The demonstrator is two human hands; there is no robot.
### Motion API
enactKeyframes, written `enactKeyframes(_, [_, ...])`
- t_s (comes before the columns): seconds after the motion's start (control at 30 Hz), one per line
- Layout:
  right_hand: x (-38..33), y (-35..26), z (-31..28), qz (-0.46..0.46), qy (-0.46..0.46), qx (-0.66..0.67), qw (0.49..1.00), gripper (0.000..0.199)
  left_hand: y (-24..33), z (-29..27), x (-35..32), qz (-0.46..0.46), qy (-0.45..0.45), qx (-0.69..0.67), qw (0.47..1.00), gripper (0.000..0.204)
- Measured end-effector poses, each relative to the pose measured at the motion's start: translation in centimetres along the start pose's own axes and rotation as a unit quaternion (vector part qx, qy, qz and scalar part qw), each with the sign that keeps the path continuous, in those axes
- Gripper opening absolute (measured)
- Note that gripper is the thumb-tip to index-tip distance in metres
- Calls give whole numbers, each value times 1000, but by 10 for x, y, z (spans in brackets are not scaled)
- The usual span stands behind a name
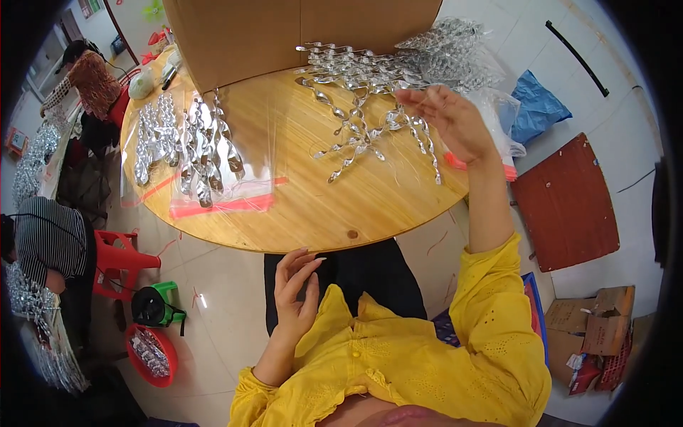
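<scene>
My right hand [453, 122] is raised over the right part of the round wooden table [299, 206], fingers stretched out, with nothing visible in it. Just left of it and below it, several loose silver twisted strips [359, 128] lie crossed on the wood, with thin threads about them. Beyond these is a thicker pile of silver spirals [363, 65], partly behind my fingertips. My left hand [295, 290] hovers by the table's near edge, its fingers loosely bent and apart, holding nothing I can see. On the left, silver spirals [206, 146] rest on clear plastic bags [260, 196] with red edges.
A large cardboard box [242, 43] stands at the table's back. A blue bag [537, 99] and a brown board [569, 203] are at the right. Red stools [117, 260], a red basin [151, 356] and two people [53, 235] are on the left.
</scene>
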State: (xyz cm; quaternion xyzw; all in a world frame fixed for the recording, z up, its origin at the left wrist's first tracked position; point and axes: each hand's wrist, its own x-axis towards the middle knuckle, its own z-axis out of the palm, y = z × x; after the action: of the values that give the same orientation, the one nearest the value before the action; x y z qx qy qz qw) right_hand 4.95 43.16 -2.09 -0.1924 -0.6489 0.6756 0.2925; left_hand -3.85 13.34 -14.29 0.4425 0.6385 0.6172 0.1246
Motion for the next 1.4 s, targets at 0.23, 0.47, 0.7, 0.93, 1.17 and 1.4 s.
enactKeyframes(0.23, [9, -20, -3, -78, 17, -36, 996, 14, 3, 3, 9, -22, -22, -15, 999, 22])
enactKeyframes(0.47, [-19, 16, 12, -80, 17, -97, 992, 27, 5, -9, 34, 12, -40, 33, 999, 26])
enactKeyframes(0.7, [-62, 87, 22, -31, 50, -27, 998, 14, 7, -24, 117, 103, -76, 153, 980, 30])
enactKeyframes(0.93, [-83, 126, 49, -91, 175, -93, 976, 7, -58, -19, 255, -88, -112, 88, 986, 30])
enactKeyframes(1.17, [-90, 134, 54, -129, 201, -222, 946, 9, -120, 30, 334, -388, -49, -36, 920, 31])
enactKeyframes(1.4, [-89, 131, 53, -121, 171, -256, 944, 9, -144, 48, 356, -431, -11, -94, 897, 23])
